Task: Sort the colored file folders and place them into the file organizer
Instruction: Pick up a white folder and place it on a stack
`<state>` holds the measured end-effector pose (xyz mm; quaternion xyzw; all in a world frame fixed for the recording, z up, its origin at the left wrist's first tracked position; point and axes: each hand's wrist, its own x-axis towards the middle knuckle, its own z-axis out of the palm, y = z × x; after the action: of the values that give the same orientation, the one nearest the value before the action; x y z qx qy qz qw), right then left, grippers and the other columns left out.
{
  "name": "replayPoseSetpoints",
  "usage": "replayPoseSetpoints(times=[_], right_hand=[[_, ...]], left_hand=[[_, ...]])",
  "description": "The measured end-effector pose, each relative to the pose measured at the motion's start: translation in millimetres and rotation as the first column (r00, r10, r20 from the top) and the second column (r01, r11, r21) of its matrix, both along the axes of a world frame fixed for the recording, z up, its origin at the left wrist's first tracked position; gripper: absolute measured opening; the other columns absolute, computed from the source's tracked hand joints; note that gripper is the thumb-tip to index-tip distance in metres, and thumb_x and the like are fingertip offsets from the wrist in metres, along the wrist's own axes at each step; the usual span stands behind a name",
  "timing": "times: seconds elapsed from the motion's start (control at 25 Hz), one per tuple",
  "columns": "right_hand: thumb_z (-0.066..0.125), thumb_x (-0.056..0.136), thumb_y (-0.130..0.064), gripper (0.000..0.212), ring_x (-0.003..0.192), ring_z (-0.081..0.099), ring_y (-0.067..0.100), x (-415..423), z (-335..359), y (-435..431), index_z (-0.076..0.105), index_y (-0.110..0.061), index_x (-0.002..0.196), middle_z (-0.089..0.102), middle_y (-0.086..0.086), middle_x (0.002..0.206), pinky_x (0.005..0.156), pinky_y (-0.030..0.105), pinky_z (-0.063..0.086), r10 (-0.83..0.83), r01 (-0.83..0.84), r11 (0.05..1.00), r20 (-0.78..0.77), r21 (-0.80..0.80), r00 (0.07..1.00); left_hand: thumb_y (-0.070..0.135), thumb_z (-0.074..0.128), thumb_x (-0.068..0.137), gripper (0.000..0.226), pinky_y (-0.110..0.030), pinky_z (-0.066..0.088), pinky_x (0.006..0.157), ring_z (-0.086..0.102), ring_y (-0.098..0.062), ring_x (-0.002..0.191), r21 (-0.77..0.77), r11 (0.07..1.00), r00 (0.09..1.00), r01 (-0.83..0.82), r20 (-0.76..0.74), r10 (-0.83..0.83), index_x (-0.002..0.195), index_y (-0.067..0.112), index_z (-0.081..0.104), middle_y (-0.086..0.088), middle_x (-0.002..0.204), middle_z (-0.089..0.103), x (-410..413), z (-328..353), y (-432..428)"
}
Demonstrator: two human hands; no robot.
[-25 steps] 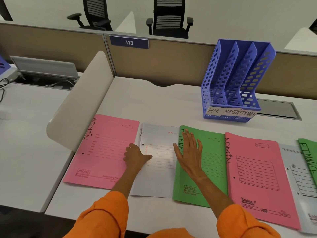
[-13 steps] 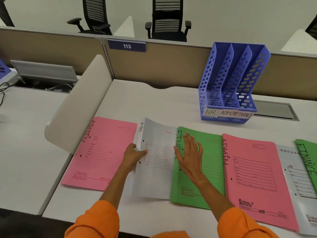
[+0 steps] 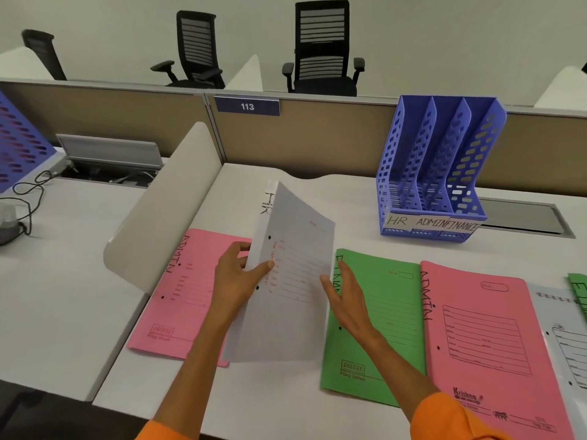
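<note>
I'm looking at an open-plan office: a white desk (image 3: 317, 198), tan fabric cubicle partitions (image 3: 317, 138), a numbered blue plate "113" (image 3: 247, 106), black mesh swivel chairs (image 3: 322, 49) behind.

Head-worn view, forward-down over desk (image 3: 286, 408)

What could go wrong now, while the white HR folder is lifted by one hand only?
1. The left hand pinches the white HR folder only at its spine edge, and the right hand is open beside it; the folder may sag, flap open or slip.
2. On the blue file organizer, the ADMIN and FINANCE labels run together, so the slot could be misread; HR is the leftmost one.
3. The folder's lower edge hangs over the pink ADMIN folder and might drag it.
</note>
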<state>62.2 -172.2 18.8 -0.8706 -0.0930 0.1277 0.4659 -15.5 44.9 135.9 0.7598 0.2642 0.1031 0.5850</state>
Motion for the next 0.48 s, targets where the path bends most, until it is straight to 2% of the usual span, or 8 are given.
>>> replayPoseSetpoints(times=[0.08, 0.16, 0.24, 0.36, 0.4, 0.48], right_hand=[[0.046, 0.087, -0.069, 0.081, 0.139, 0.040, 0.020, 2, 6, 5, 0.023, -0.025, 0.151, 0.034, 0.004, 0.156, 0.113, 0.039, 0.036, -0.024, 0.059, 0.984, -0.207, 0.168, 0.978], [0.046, 0.085, -0.072, 0.085, 0.141, 0.037, 0.020, 4, 9, 8, 0.024, -0.025, 0.152, 0.032, 0.002, 0.157, 0.114, 0.039, 0.032, -0.016, 0.114, 0.962, -0.366, 0.248, 0.931], [0.046, 0.085, -0.073, 0.086, 0.143, 0.034, 0.020, 6, 10, 9, 0.028, -0.021, 0.151, 0.033, -0.001, 0.157, 0.119, 0.045, 0.027, -0.011, 0.164, 0.941, -0.461, 0.295, 0.887], [0.044, 0.093, -0.063, 0.069, 0.136, 0.042, 0.020, 11, 14, 12, 0.039, -0.019, 0.146, 0.043, -0.001, 0.149, 0.116, 0.049, 0.034, -0.043, 0.222, 0.918, -0.473, 0.329, 0.880], [0.042, 0.096, -0.057, 0.058, 0.130, 0.047, 0.018, 12, 16, 13, 0.045, -0.019, 0.139, 0.049, -0.002, 0.143, 0.112, 0.046, 0.038, -0.064, 0.238, 0.912, -0.457, 0.335, 0.887], [0.040, 0.101, -0.045, 0.032, 0.109, 0.054, 0.012, 14, 19, 15, 0.057, -0.022, 0.115, 0.058, -0.002, 0.124, 0.097, 0.036, 0.044, -0.127, 0.285, 0.902, -0.431, 0.324, 0.893]], left_hand=[[0.021, 0.083, 0.078, 0.044, -0.038, 0.064, 0.061, 0.076, -0.014, 0.079, -0.011, 1.000, 0.999, -0.012, 0.039, 0.012, 0.112, 0.023, 0.056, 0.004, 0.100, 0.074, -3, 12, -3], [0.021, 0.082, 0.079, 0.044, -0.040, 0.064, 0.063, 0.076, -0.016, 0.079, -0.032, 0.999, 0.998, -0.023, 0.063, 0.025, 0.114, 0.023, 0.056, 0.002, 0.101, 0.075, -6, 18, -5], [0.023, 0.081, 0.080, 0.044, -0.040, 0.064, 0.064, 0.076, -0.018, 0.081, -0.042, 0.998, 0.996, -0.040, 0.078, 0.043, 0.116, 0.023, 0.055, 0.000, 0.104, 0.074, -7, 19, -7], [0.029, 0.076, 0.085, 0.040, -0.038, 0.064, 0.069, 0.075, -0.019, 0.089, -0.032, 0.998, 0.995, -0.051, 0.089, 0.054, 0.119, 0.022, 0.055, 0.001, 0.109, 0.071, -6, 14, -8], [0.031, 0.072, 0.088, 0.036, -0.039, 0.064, 0.071, 0.074, -0.020, 0.092, -0.019, 0.999, 0.995, -0.042, 0.091, 0.044, 0.119, 0.022, 0.057, 0.001, 0.109, 0.071, -5, 10, -8], [0.034, 0.066, 0.093, 0.029, -0.043, 0.063, 0.077, 0.072, -0.019, 0.096, 0.003, 1.000, 0.995, -0.025, 0.093, 0.024, 0.118, 0.023, 0.059, 0.003, 0.109, 0.072, -5, 0, -5]])
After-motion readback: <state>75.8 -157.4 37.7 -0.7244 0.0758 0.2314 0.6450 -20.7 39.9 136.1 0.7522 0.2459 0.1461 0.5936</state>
